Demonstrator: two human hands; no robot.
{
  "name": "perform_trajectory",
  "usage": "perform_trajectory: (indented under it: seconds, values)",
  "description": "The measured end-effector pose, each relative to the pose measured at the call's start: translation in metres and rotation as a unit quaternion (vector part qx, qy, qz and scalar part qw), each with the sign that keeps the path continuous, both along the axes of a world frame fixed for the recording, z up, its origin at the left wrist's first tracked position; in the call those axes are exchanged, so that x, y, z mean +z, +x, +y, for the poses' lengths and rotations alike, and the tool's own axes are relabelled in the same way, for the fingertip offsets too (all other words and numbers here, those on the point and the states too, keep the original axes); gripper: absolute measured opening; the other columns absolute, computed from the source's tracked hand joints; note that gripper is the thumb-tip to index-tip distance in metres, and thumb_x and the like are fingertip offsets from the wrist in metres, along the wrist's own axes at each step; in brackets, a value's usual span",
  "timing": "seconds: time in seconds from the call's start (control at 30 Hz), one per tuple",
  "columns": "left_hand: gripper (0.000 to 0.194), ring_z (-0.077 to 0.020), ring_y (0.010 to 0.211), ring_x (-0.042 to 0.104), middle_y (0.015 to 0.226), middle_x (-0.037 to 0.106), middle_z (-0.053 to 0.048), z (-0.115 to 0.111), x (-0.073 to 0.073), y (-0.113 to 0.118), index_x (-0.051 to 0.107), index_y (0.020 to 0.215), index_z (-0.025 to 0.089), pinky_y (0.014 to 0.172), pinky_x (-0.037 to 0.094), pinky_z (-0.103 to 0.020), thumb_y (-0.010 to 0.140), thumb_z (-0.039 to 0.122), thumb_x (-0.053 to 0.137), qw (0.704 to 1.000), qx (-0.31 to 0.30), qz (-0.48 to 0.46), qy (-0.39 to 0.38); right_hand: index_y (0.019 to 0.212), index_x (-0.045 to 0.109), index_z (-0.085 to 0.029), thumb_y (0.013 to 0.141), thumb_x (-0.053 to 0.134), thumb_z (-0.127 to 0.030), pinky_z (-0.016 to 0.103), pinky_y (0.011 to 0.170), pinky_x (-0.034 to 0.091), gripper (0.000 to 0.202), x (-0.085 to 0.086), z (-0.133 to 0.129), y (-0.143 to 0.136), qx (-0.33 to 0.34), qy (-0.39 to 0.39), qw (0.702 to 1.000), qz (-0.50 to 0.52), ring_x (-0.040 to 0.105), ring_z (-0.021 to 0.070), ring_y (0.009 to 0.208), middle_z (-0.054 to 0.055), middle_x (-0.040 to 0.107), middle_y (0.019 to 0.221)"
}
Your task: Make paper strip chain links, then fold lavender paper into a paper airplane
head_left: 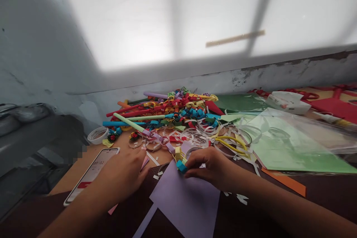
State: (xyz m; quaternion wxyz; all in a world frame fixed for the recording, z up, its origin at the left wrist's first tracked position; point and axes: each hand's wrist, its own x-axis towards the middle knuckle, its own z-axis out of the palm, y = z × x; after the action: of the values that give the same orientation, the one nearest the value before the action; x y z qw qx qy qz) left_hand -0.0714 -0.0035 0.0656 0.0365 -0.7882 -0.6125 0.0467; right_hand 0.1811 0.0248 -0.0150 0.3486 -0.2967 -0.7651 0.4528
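My right hand (208,165) pinches a small paper chain (182,166) by its blue end link. Pale yellow and purple links run up from it toward the pile. Below this hand lies a purple paper sheet (189,199), with a narrow purple strip (146,220) at its lower left corner. My left hand (126,169) is over pink paper strips (145,162), fingers bent down and closed around one; the fingertips are partly hidden. Pink shows between thumb and forefinger and also below the wrist. Beside that hand, partly covered by the forearm, lies a phone (96,167).
Behind my hands rises a pile of colourful paper chains and rolled paper sticks (134,113). Yellow-handled scissors (231,145) lie among white paper scraps. A tape roll (98,134) stands left, green paper sheets (290,148) lie right, and an orange strip (284,182) is near my right forearm.
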Motion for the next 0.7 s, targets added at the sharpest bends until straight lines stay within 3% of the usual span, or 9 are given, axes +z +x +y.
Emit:
perform_trajectory:
  seconds: [0.03, 0.13, 0.23, 0.33, 0.43, 0.53, 0.63, 0.7]
  values:
    - [0.030, -0.0349, 0.097, 0.071, 0.109, 0.074, -0.017, 0.002, -0.010, -0.002, 0.069, 0.105, 0.018, 0.075, 0.051, -0.041, 0.091, 0.027, 0.045, 1.000, 0.007, 0.004, -0.005, 0.090, 0.079, -0.022, 0.085, 0.075, -0.027, 0.027, 0.073, 0.052, 0.008, 0.000, 0.000, 0.000, 0.009, 0.008, 1.000, -0.002, 0.068, 0.0160, 0.076, 0.003, 0.075, 0.084]
    - [0.028, -0.0329, 0.092, 0.072, 0.099, 0.075, -0.017, 0.007, -0.028, -0.008, 0.070, 0.093, 0.017, 0.076, 0.051, -0.039, 0.090, 0.021, 0.043, 1.000, 0.009, 0.008, -0.018, 0.104, 0.077, -0.024, 0.091, 0.068, -0.018, 0.027, 0.082, 0.052, 0.017, 0.004, -0.002, 0.000, 0.039, 0.062, 0.997, -0.026, 0.070, 0.0164, 0.087, 0.003, 0.076, 0.096]
    - [0.032, -0.0297, 0.086, 0.073, 0.092, 0.076, -0.015, 0.010, -0.031, -0.011, 0.070, 0.085, 0.019, 0.074, 0.050, -0.036, 0.093, 0.023, 0.039, 1.000, 0.003, -0.002, -0.027, 0.108, 0.073, -0.022, 0.090, 0.070, -0.016, 0.026, 0.080, 0.050, 0.020, 0.015, -0.005, 0.004, -0.019, 0.147, 0.981, -0.127, 0.068, 0.0160, 0.088, 0.005, 0.074, 0.105]
    - [0.041, -0.0304, 0.084, 0.073, 0.089, 0.076, -0.014, 0.011, -0.027, -0.010, 0.071, 0.089, 0.019, 0.072, 0.050, -0.036, 0.098, 0.029, 0.032, 1.000, 0.004, -0.011, -0.017, 0.103, 0.070, -0.019, 0.088, 0.073, -0.020, 0.027, 0.071, 0.047, 0.015, 0.027, -0.006, 0.012, -0.094, 0.164, 0.958, -0.216, 0.065, 0.0165, 0.081, 0.006, 0.072, 0.100]
    - [0.047, -0.0335, 0.087, 0.073, 0.091, 0.076, -0.016, 0.011, -0.021, -0.009, 0.073, 0.096, 0.017, 0.072, 0.049, -0.038, 0.100, 0.031, 0.029, 1.000, 0.013, -0.013, 0.007, 0.095, 0.070, -0.019, 0.079, 0.083, -0.026, 0.027, 0.064, 0.042, 0.022, 0.030, -0.004, 0.019, -0.068, 0.157, 0.950, -0.261, 0.065, 0.0187, 0.076, 0.003, 0.072, 0.087]
    - [0.049, -0.0308, 0.082, 0.073, 0.094, 0.077, -0.015, 0.010, -0.012, -0.009, 0.073, 0.108, 0.017, 0.069, 0.049, -0.035, 0.099, 0.029, 0.027, 0.999, 0.006, -0.022, 0.028, 0.100, 0.070, -0.022, 0.075, 0.084, -0.019, 0.024, 0.060, 0.040, 0.028, 0.026, 0.000, 0.023, -0.031, 0.151, 0.946, -0.287, 0.066, 0.0174, 0.073, 0.000, 0.073, 0.082]
    - [0.045, -0.0267, 0.089, 0.073, 0.103, 0.078, -0.009, 0.015, -0.001, -0.003, 0.071, 0.120, 0.023, 0.070, 0.051, -0.030, 0.100, 0.039, 0.034, 0.986, -0.043, -0.149, 0.059, 0.107, 0.068, -0.024, 0.084, 0.071, -0.014, 0.025, 0.062, 0.043, 0.026, 0.024, 0.004, 0.028, -0.043, 0.160, 0.944, -0.285, 0.066, 0.0171, 0.073, 0.000, 0.073, 0.084]
    - [0.042, -0.0270, 0.099, 0.072, 0.107, 0.078, -0.007, 0.021, 0.006, 0.008, 0.073, 0.117, 0.024, 0.078, 0.053, -0.028, 0.096, 0.048, 0.045, 0.956, -0.081, -0.277, 0.056, 0.116, 0.066, -0.023, 0.092, 0.060, -0.016, 0.029, 0.073, 0.049, 0.026, 0.026, 0.006, 0.033, -0.069, 0.173, 0.944, -0.272, 0.068, 0.0202, 0.085, 0.005, 0.073, 0.100]
